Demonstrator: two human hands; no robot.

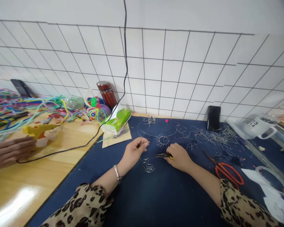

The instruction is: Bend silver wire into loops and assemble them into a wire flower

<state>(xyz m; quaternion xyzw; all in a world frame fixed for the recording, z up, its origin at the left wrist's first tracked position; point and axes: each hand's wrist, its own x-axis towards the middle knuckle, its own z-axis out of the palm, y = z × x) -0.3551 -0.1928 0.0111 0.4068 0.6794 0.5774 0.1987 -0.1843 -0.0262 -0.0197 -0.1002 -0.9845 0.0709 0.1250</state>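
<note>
My left hand (136, 149) is closed in a pinch, with a tiny bit of wire showing at the fingertips. A pair of pliers (162, 155) with dark jaws and a yellow handle is gripped in my right hand (178, 156), its tips pointing left toward my left hand. Just beyond, between the two hands, lies a flower-shaped wire ring (162, 141). Small bent wire pieces (149, 168) rest on the dark blue mat (165, 195) below my left hand. Farther back stands a small wire frame (151, 120).
Orange-handled scissors (229, 173), tangled wire (220, 135), a phone (213, 118) and a white mug (260, 126) are to the right. A tissue pack (117, 122) and red flask (107, 94) stand back left. Another person's hand (13, 151) touches a yellow glue gun (39, 130).
</note>
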